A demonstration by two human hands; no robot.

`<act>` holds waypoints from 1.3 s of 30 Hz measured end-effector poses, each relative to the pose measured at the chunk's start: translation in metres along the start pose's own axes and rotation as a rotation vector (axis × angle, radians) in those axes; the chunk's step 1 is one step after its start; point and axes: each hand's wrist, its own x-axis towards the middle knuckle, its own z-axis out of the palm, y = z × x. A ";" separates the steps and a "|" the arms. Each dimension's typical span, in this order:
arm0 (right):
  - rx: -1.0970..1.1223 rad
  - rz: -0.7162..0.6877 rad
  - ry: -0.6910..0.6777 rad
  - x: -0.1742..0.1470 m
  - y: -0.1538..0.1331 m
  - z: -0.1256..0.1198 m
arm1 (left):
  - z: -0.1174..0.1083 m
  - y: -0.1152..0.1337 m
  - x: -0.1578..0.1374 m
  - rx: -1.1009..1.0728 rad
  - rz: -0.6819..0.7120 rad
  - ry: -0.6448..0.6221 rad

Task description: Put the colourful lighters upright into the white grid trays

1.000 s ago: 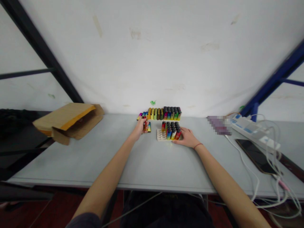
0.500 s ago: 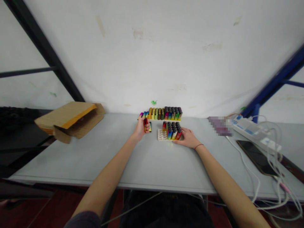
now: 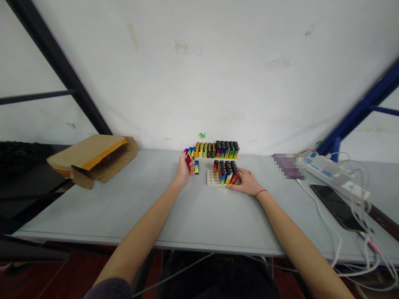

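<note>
My left hand is closed around a red lighter, held tilted above the table; the fingers cover part of it. Just right of that hand is a blue and yellow lighter. A pale tray with holes sits in front of me, its right part filled with upright, colourful lighters. One red lighter stands at the tray's back, beside the bare holes on the left. My right hand grips the tray's right end, thumb in front and fingers behind.
Behind the tray, rows of yellow and dark lighters and black-topped lighters stand near the wall. An opened cardboard box lies at left. At right are a phone, a power strip and loose white cables.
My left hand has shifted slightly left with the red lighter, which now tilts more. More of the blue and yellow lighter shows. My right hand stays on the tray.
</note>
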 end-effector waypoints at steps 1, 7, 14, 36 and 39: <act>0.002 -0.003 0.001 0.000 0.000 0.000 | 0.000 0.000 0.000 -0.005 -0.001 -0.006; 0.010 -0.006 0.021 0.000 0.001 0.002 | -0.001 0.001 0.001 0.007 -0.007 -0.008; 0.002 -0.005 0.020 0.000 0.003 0.003 | -0.001 0.000 0.000 -0.015 0.053 0.041; 0.007 0.000 0.004 0.000 0.000 0.001 | 0.005 -0.047 -0.005 0.976 0.704 -0.378; 0.008 -0.002 0.010 0.000 0.001 0.001 | 0.006 -0.049 -0.004 1.058 0.745 -0.331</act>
